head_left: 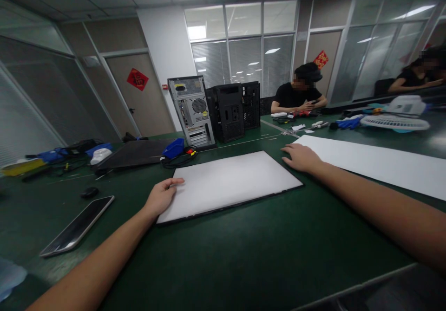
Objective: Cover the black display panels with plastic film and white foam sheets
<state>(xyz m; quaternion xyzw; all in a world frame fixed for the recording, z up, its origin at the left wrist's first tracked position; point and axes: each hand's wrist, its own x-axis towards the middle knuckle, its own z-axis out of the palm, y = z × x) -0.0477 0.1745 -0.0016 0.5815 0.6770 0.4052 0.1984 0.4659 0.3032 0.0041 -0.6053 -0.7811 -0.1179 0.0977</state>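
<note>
In front of me a flat white panel [232,181] with a thin black frame lies on the green table, looking like the backlight part of a screen. My left hand [162,198] is at its left edge, index finger stretched out over the white surface and thumb apart; the other fingers are partly hidden. Past the panel's right corner, my right hand [300,157] is open, its fingers spread and nothing seen in them. That hand is beside the near-left end of a long white sheet [379,162], which extends off to the right.
A phone or tablet [78,227] and a black mouse [89,192] lie left. Behind the panel are a blue-handled object [173,148], a dark flat panel [139,154] and computer cases [195,111]. A person [296,93] sits across the table; a white fan [395,123] lies right.
</note>
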